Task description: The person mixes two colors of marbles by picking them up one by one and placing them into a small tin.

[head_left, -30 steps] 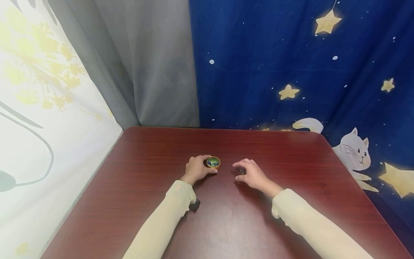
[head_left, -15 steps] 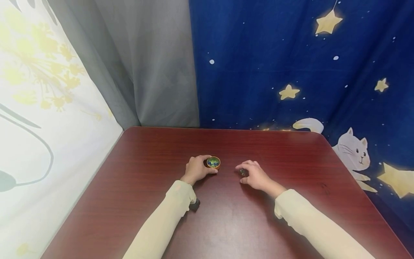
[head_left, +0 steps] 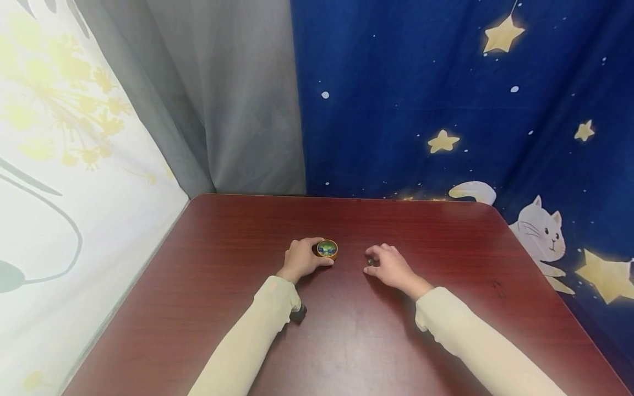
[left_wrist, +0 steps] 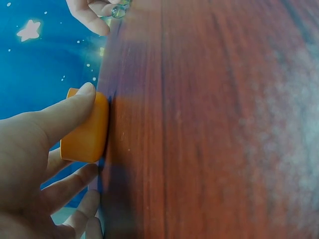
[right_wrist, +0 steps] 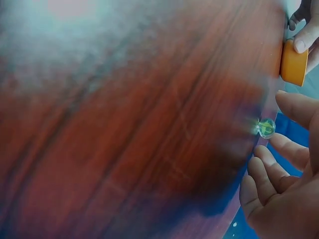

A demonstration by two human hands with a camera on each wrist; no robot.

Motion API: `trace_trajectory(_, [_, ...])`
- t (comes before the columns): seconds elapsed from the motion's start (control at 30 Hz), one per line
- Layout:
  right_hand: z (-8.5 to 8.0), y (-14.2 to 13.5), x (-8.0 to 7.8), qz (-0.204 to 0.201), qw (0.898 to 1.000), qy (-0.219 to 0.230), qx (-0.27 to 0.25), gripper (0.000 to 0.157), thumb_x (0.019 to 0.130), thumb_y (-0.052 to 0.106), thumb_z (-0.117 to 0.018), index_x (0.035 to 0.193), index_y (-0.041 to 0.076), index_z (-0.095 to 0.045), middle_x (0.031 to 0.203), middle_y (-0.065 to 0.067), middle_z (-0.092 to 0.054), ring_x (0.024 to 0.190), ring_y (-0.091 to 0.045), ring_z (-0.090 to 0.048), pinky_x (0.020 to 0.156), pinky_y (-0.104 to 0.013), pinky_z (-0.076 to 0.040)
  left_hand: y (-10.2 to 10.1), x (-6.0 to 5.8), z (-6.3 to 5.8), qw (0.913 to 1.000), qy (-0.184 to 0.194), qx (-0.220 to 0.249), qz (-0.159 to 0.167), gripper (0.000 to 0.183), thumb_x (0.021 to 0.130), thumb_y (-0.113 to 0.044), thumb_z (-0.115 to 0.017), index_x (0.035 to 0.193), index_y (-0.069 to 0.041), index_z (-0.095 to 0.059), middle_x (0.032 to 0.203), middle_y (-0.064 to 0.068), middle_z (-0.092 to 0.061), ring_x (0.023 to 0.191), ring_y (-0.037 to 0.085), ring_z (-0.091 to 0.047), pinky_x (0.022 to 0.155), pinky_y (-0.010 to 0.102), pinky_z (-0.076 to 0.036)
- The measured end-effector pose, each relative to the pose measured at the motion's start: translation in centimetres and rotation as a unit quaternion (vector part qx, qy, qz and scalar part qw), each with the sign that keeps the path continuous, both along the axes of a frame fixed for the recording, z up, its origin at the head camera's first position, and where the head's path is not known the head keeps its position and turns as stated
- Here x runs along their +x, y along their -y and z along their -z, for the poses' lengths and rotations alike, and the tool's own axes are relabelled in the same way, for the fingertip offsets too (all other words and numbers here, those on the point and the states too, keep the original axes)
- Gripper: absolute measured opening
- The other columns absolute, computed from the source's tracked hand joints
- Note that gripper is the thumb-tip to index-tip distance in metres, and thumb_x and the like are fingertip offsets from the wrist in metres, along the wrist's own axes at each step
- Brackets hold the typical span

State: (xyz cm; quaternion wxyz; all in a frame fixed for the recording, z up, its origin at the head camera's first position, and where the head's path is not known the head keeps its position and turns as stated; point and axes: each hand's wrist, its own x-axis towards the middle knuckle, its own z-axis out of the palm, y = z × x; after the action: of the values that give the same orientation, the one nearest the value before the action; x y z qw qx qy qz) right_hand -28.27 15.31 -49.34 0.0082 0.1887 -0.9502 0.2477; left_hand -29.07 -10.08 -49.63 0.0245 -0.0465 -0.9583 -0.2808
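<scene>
My left hand (head_left: pixel 300 258) grips a small orange bowl (left_wrist: pixel 85 132) by its side, thumb and fingers on opposite walls. In the head view, glassy green and blue marbles (head_left: pixel 327 249) show inside it. My right hand (head_left: pixel 391 268) is to the right of the bowl, with its fingers loosely bent around a clear marble (right_wrist: pixel 266 128) that has a yellow-green core. In the right wrist view, the index fingertip is right at this marble, while the thumb stands apart from it. The left wrist view shows the marble (left_wrist: pixel 118 11) below the right hand's fingers.
A dark reddish-brown wooden table (head_left: pixel 356 341) lies under both hands. Behind it hang a grey curtain (head_left: pixel 247 99) and a blue star-patterned curtain (head_left: pixel 376 121). A white patterned cloth (head_left: pixel 74 220) borders the left side.
My right hand has shifted slightly right, then its thumb and index finger have drawn closer together around the marble. My left hand and the bowl have stayed in place.
</scene>
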Motion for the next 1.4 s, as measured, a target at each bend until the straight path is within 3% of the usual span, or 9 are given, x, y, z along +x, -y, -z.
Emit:
trace_trajectory(0.8, [0.8,0.8,-1.1,0.035,0.999,-0.006,-0.019,0.026,0.080,0.009,-0.075,0.106,0.010,-0.070,0.083,0.000,-0.059,0.083,-0.020,-0.057,0.075,-0.041,-0.045,0.0,-0.1,0.1,1.0000,0.000,0.000,-0.002,0.067,0.068,-0.052,-0.084,0.128,-0.027,-0.065,0.118,-0.001,-0.066,0.111,0.031,-0.052,0.085,0.050,-0.041])
trace_trajectory(1.4, [0.2,0.7,-1.0,0.033,0.998,-0.018,-0.051,0.022,0.081,0.008,-0.075,0.102,0.008,-0.072,0.083,0.001,-0.059,0.083,-0.020,-0.059,0.076,-0.039,-0.047,0.0,0.0,0.2,1.0000,0.000,0.001,-0.002,0.068,0.068,-0.052,-0.084,0.128,-0.027,-0.064,0.118,0.000,-0.066,0.111,0.031,-0.052,0.085,0.051,-0.041])
